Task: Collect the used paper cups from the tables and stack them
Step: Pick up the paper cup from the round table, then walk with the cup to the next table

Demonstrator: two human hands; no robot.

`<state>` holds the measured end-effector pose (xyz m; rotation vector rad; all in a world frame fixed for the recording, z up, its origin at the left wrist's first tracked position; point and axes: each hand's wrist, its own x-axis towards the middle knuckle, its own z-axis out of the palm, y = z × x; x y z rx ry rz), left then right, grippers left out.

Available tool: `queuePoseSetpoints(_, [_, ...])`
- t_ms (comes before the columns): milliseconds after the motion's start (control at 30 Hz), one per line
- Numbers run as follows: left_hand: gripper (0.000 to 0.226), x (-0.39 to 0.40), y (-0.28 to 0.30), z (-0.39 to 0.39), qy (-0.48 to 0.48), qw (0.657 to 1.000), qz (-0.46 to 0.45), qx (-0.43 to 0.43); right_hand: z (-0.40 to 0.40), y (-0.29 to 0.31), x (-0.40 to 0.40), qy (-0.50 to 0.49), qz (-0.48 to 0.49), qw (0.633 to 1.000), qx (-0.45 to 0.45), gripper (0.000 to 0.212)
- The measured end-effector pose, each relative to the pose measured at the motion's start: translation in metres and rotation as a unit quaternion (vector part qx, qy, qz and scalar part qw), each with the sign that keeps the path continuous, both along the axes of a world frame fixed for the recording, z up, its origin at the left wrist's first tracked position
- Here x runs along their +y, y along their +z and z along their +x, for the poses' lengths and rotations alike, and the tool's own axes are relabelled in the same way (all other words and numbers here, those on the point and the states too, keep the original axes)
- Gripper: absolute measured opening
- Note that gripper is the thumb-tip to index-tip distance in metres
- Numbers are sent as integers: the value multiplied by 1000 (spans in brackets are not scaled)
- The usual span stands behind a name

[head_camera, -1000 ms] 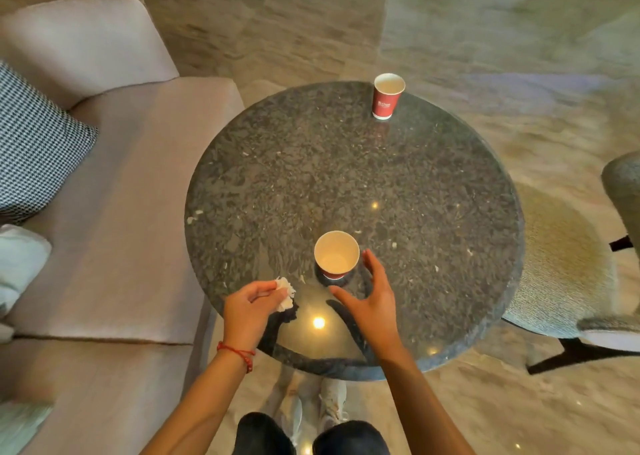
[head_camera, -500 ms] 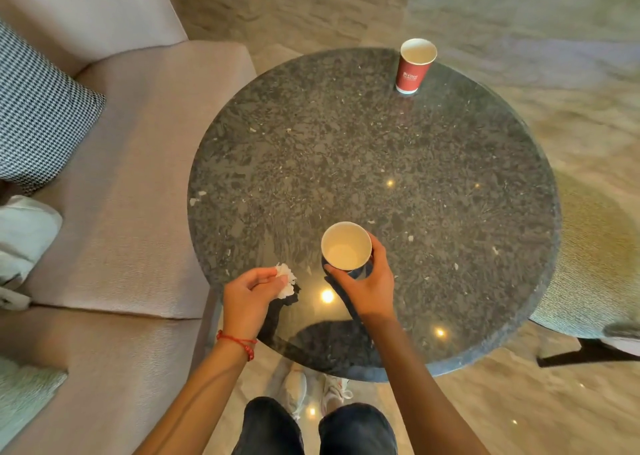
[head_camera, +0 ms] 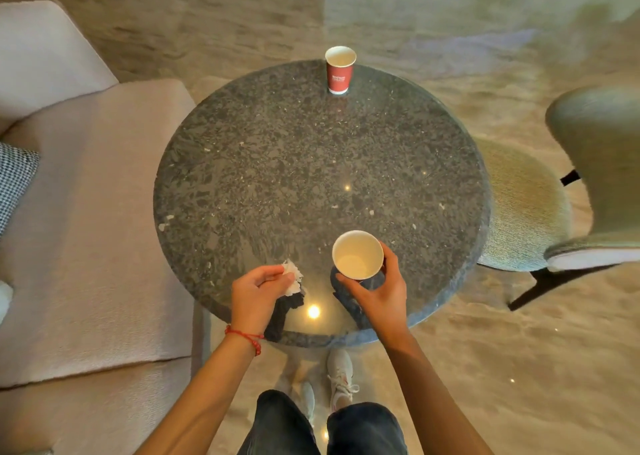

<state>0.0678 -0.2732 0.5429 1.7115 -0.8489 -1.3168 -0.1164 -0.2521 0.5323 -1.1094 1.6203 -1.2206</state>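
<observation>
Near the front edge of the round stone table (head_camera: 242, 164), we see the right hand (head_camera: 379, 292) with thumb and fingers curled round the near paper cup (head_camera: 357, 254), whose mouth faces up and whose white inside appears empty; whether its base touches the tabletop we cannot tell. Just to its left, apart from it, the left hand (head_camera: 256, 292) pinches a crumpled white tissue (head_camera: 292, 276) between curled fingertips; a red bracelet (head_camera: 244, 336) circles that wrist. At the table's far edge, well apart from both hands, we find a second red paper cup (head_camera: 339, 70) standing upright. Beside the table lie a beige sofa (head_camera: 93, 233) on the left and a green upholstered chair (head_camera: 599, 164) on the right.
</observation>
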Motion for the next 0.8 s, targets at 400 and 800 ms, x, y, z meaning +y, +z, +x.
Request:
queuePoseSetpoints(400, [13,37,12,-85,-203,979,-24,12,-58,-3,133,-227,39,972,41,68])
queuePoseSetpoints(800, [14,132,17,-226,-381,924,-30,21,-151,2,284,-414,64,908,19,65])
